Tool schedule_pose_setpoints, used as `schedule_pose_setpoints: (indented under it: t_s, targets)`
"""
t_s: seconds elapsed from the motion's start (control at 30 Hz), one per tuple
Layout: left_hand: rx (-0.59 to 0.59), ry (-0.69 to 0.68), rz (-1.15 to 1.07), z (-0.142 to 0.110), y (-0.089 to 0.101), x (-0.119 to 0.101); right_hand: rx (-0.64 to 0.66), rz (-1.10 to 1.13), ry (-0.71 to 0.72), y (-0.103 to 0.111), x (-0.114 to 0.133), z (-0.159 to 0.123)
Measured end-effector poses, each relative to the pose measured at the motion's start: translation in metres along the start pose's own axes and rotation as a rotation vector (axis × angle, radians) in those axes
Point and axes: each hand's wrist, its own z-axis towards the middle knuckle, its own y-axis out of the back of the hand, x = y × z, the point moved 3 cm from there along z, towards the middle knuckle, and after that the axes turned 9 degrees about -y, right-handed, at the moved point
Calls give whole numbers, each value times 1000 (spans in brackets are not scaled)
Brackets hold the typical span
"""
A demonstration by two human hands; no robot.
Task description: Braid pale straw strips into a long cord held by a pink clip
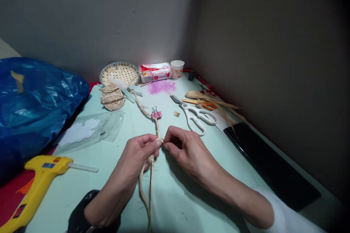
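A pale plaited braid runs down the middle of the table, pinched partway along by a pink binder clip. Below the clip, my left hand is closed around the braid, thumb and forefinger pressed together on it. Loose flat strands hang from under that hand toward the table's front edge. Touching close by on the right, my right hand pinches a thin strand between thumb and forefinger, just beside the braid. The fingers hide part of the plaiting.
White-handled scissors lie to the right, near orange-handled pliers, dry fibre strips and a black tablet-like slab. At left are a yellow glue gun and blue plastic bag. A woven basket and paper cup stand behind.
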Motion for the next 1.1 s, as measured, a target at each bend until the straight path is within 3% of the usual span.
schedule_pose_setpoints:
  t_s: [0.63,0.87,1.1]
  targets:
    - [-31,-127,78,3,1,7,5,-160,-46,-2,5,4]
    - [4,-94,124,-1,0,7,-54,-203,-16,-1,5,7]
    - [-48,-220,398,-8,-5,-1,-39,-179,-41,-1,0,7]
